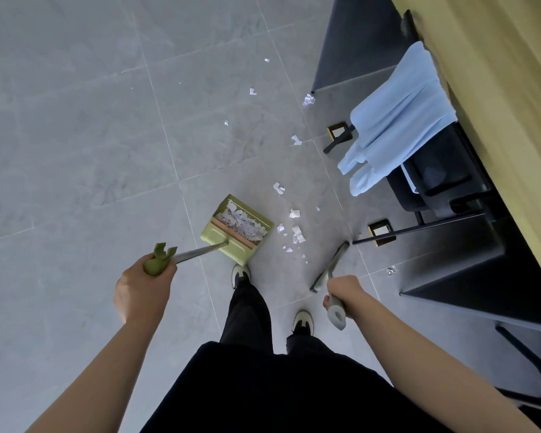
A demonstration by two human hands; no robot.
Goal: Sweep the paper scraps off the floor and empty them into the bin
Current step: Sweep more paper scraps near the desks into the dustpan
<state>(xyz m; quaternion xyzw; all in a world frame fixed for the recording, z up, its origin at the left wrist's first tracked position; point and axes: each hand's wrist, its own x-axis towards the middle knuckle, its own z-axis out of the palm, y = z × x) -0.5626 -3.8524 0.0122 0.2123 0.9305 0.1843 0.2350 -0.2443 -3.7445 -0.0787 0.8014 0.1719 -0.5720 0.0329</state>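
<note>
- The paper scraps (pixel 296 232) are torn white bits, so I'd guess basically weightless and floppy. They'll skid or flutter if you swipe hard, so short slow strokes look like the way to go. Nothing worth picking up by hand.
- Where they are: a loose cluster on the grey tile floor (pixel 75 135) just right of the dustpan, plus stragglers trailing away toward the dark desk panel (pixel 356 48), one crumpled piece (pixel 308 100) right by its corner.
- The green dustpan (pixel 236 229) sits on the floor with a good pile of scraps already inside. It's rigid plastic on a metal pole, probably light, but tip it and the load slides out, so keep it level on the way to a bin. No bin in view.
- Left hand (pixel 142 290) is wrapped around the green grip at the top of the dustpan pole, which looks like the right spot to hold.
- Right hand (pixel 344 290) is clenched round the grey handle of the broom (pixel 330 267), whose head sits on the floor just right of the cluster.
- Further out: a chair (pixel 434 182) with a light blue cloth (pixel 397 120) draped over it, tucked under a wooden tabletop (pixel 497 89). Its legs could trap scraps.
</note>
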